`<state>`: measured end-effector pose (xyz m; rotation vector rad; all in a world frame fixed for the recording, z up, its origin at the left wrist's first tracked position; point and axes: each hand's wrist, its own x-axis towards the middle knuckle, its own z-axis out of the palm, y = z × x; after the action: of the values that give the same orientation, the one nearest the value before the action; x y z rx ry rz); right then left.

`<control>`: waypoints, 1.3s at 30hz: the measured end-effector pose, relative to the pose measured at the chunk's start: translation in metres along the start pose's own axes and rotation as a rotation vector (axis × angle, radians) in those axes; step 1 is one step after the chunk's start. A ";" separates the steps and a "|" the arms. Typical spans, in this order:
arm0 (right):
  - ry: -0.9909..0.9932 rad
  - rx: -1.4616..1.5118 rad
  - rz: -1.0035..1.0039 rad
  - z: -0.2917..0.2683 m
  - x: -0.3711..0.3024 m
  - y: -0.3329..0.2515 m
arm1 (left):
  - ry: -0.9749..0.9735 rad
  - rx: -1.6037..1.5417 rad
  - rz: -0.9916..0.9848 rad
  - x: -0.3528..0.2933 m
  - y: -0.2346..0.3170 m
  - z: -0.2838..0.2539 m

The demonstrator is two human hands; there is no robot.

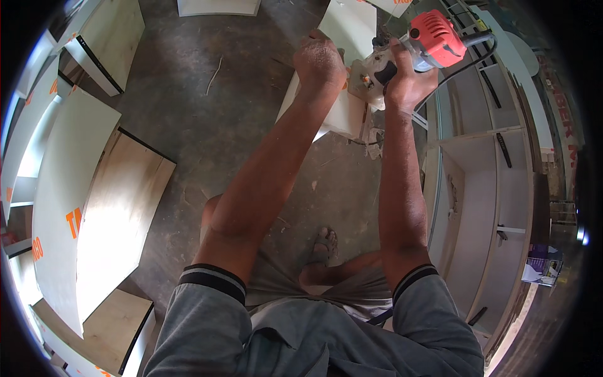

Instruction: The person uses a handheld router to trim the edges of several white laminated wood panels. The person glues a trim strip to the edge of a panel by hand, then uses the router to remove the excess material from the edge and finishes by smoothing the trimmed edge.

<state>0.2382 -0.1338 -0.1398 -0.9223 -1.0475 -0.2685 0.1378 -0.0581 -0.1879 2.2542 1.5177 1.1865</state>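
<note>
My right hand (408,85) is wrapped round a small trim router (436,39) with a red motor housing and a dusty, clear base. The router lies on its side over the right part of a white laminated board (352,28), a black cord trailing from its back end. At the board's left edge my left hand (319,63) is closed, its fingers curled down and mostly hidden from above. A second pale panel face (342,113) shows just below my hands, between the two forearms. The router's bit cannot be made out.
White cabinet carcasses with drawer runners (504,149) stand along the right. White boards (59,182) and plywood-faced boxes (125,201) fill the left side. Another white panel (218,6) lies at the far end. A thin offcut strip (214,75) is on the concrete floor (182,113).
</note>
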 end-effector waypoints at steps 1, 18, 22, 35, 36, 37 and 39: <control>-0.004 -0.002 0.002 -0.002 0.002 0.002 | -0.007 -0.009 0.002 -0.002 0.000 -0.001; 0.106 -0.192 -0.053 -0.006 0.006 -0.006 | -0.004 -0.028 0.041 -0.059 -0.005 -0.035; 0.103 -0.211 -0.033 -0.010 0.011 -0.001 | -0.005 -0.037 0.056 -0.066 -0.006 -0.038; 0.148 -0.272 0.036 -0.005 0.026 0.014 | 0.073 -0.038 0.130 -0.085 -0.013 -0.042; 0.139 -0.274 0.046 -0.004 0.028 0.010 | 0.070 -0.037 0.129 -0.085 -0.014 -0.044; 0.148 -0.266 0.043 -0.002 0.031 0.010 | 0.067 -0.036 0.127 -0.084 -0.014 -0.045; 0.153 -0.319 0.052 0.001 0.038 0.011 | 0.079 -0.037 0.134 -0.084 -0.013 -0.047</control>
<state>0.2637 -0.1183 -0.1141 -1.1939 -0.8508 -0.4644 0.0819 -0.1358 -0.2070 2.3429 1.3769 1.3439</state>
